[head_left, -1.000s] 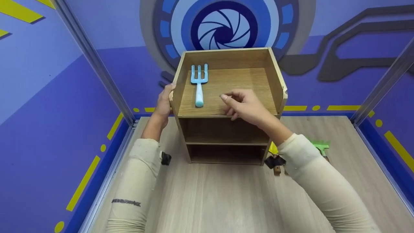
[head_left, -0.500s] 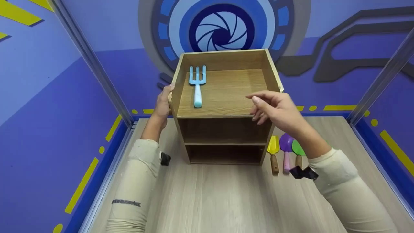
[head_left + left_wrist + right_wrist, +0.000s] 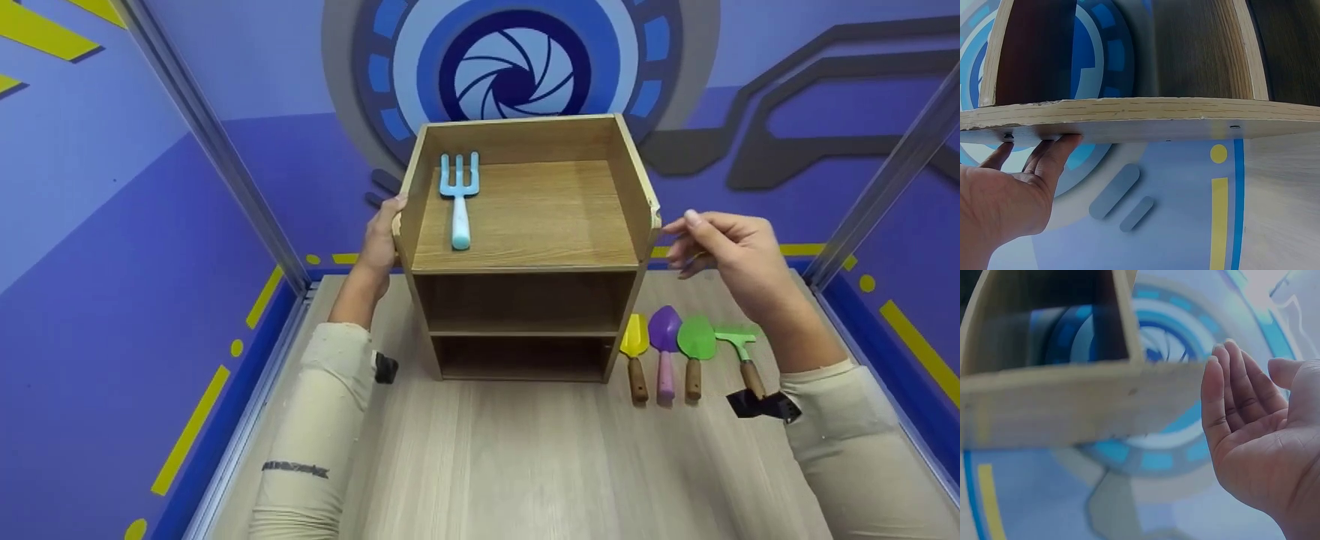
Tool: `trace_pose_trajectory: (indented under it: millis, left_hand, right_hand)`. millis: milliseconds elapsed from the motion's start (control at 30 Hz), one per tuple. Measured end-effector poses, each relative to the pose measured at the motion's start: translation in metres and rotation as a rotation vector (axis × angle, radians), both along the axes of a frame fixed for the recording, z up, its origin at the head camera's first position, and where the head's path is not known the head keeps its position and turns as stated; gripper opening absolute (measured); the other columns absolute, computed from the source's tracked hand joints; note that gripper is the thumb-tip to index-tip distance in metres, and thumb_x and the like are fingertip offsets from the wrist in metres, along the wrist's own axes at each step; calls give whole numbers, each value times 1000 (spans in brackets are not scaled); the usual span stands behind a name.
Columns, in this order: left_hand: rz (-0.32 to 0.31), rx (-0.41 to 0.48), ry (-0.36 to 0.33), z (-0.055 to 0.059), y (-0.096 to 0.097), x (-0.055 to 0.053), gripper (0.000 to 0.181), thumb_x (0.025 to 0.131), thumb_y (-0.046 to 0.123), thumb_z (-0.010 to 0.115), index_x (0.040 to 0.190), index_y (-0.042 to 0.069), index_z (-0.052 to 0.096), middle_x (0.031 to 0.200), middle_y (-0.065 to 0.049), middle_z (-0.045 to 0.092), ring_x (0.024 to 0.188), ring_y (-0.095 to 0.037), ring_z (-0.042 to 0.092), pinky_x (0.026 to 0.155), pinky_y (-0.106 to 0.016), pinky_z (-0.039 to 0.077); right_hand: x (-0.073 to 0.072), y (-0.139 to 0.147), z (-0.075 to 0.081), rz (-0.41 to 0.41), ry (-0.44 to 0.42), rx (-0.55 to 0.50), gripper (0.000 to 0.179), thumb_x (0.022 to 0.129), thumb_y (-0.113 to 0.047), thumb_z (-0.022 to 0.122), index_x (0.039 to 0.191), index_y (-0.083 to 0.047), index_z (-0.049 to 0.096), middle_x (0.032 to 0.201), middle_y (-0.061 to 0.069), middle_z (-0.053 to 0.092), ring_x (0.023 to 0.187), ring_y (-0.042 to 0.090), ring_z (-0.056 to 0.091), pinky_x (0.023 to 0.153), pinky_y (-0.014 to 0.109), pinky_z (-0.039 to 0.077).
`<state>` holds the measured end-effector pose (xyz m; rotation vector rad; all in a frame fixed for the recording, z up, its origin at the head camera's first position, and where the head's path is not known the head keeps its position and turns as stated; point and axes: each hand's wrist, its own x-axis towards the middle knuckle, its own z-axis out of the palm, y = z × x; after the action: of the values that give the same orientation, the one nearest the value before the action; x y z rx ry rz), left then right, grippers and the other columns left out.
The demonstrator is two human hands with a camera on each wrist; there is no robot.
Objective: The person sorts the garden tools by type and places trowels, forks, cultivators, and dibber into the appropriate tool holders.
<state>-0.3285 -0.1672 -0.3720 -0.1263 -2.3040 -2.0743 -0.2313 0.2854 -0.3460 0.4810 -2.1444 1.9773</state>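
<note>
A wooden shelf unit stands in the middle of the head view, with a light blue hand fork lying on its top shelf toward the left. My left hand rests against the outside of the left side panel. In the left wrist view, the extended fingers of that hand touch the panel's outer face. My right hand is held in the air just outside the right panel, holding nothing, its fingers loosely bent. The right wrist view has its palm facing the camera, fingers beside the panel.
Right of the shelf unit lie a yellow trowel, a purple trowel, a green round-bladed trowel and a green rake in a row on the wooden tabletop. Blue patterned walls stand behind and at the sides.
My right hand has moved right, from over the top shelf to outside the right panel, bringing the row of garden tools into sight. The left hand stays at the left panel.
</note>
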Motion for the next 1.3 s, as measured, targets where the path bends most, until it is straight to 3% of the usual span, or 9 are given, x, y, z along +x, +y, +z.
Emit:
trace_pose_trajectory:
  millis: [200,567,733,833,967,1033,1100,1200,1300]
  left_hand:
    - [10,4,-7,1,0,0,69,101,52,40,161,19,48,162,-10,49,145,-26,44,127,-52,29]
    - [14,-3,17,-1,0,-2,69,101,51,39,159,16,50,161,-10,51,144,-26,45,126,-50,30]
    - [9,-12,24,-1,0,-2,70,102,48,39,163,14,45,170,-8,42,155,-25,37,132,-50,23]
    - [7,-25,27,-1,-1,-1,70,102,48,38,163,14,44,174,-8,37,160,-27,32,134,-51,20]
    - [9,-24,25,-1,-1,-1,71,102,48,38,163,13,43,173,-9,38,158,-27,33,133,-51,21]
    - [8,-18,22,-1,-1,-2,71,102,49,38,163,13,44,170,-10,42,154,-27,37,132,-51,23]
    - [9,-12,20,-1,-2,-2,71,102,50,39,163,14,44,167,-11,45,149,-26,41,130,-51,26]
    - [5,-7,15,-2,-2,-2,72,101,52,39,163,15,44,163,-12,48,145,-26,44,127,-51,29]
    - [4,-9,6,-2,-2,-2,73,101,53,40,163,15,44,165,-11,46,148,-27,42,129,-52,27]
  right_hand:
    - [-10,34,-29,11,-83,-23,35,110,-28,58,114,1,77,85,3,80,73,14,77,65,28,63]
    - [-18,82,-76,-92,-253,-28,34,109,-38,59,118,-10,78,89,-1,79,77,13,75,67,26,62]
    - [-19,101,-97,-128,-347,-23,32,109,-41,58,115,-17,78,89,-4,79,79,11,75,69,26,62]
    - [-18,113,-111,-146,-401,22,29,110,-43,55,113,-24,77,90,-7,79,80,8,75,71,25,62]
    - [-17,129,-133,-181,-460,167,27,111,-48,49,114,-33,72,93,-16,77,86,2,74,76,24,62]
    - [-16,136,-144,-211,-485,234,32,111,-51,47,120,-29,70,94,-19,75,88,0,73,78,24,62]
    - [-13,141,-155,-243,-507,298,47,111,-53,45,132,-17,67,94,-20,74,88,0,73,79,24,62]
    - [-10,147,-172,-292,-542,382,69,111,-55,42,147,3,56,96,-16,71,87,-2,71,78,23,62]
    - [-6,155,-187,-324,-583,435,77,112,-55,40,151,10,48,99,-11,71,85,-3,68,77,23,62]
